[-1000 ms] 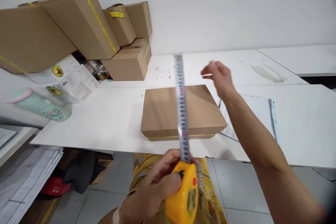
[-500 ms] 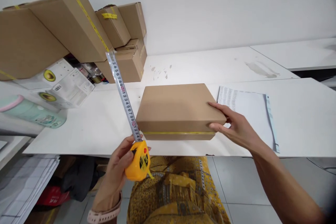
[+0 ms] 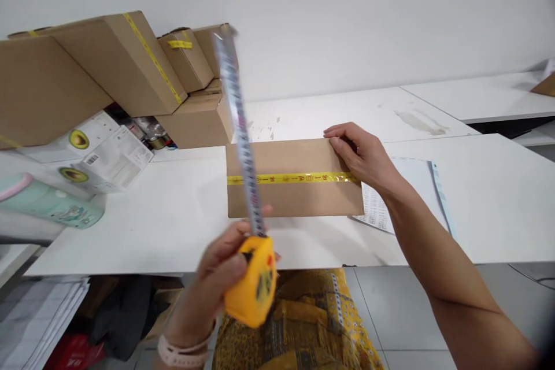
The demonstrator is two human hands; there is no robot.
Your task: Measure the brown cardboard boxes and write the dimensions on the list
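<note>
My left hand (image 3: 225, 269) is closed round a yellow tape measure (image 3: 251, 286) at the table's front edge. Its metal blade (image 3: 240, 127) is pulled out and points up and away, crossing in front of the box; motion blurs its markings. A brown cardboard box (image 3: 295, 202) rests on the white table, a long face with printed yellow tape turned toward me. My right hand (image 3: 362, 153) grips the box's upper right edge, thumb on the near side and fingers over the far side.
Stacked cardboard boxes (image 3: 143, 69) stand at the back left. White boxes with avocado pictures (image 3: 108, 150) and a mint-green bottle (image 3: 52, 202) are at the left. Printed sheets (image 3: 411, 185) lie right of the box on the white table (image 3: 485, 202). The wall (image 3: 347, 29) rises behind.
The box has tipped so its taped side faces me. My right hand has shifted up to its top edge. The tape measure has swung right, its blade now in front of the box.
</note>
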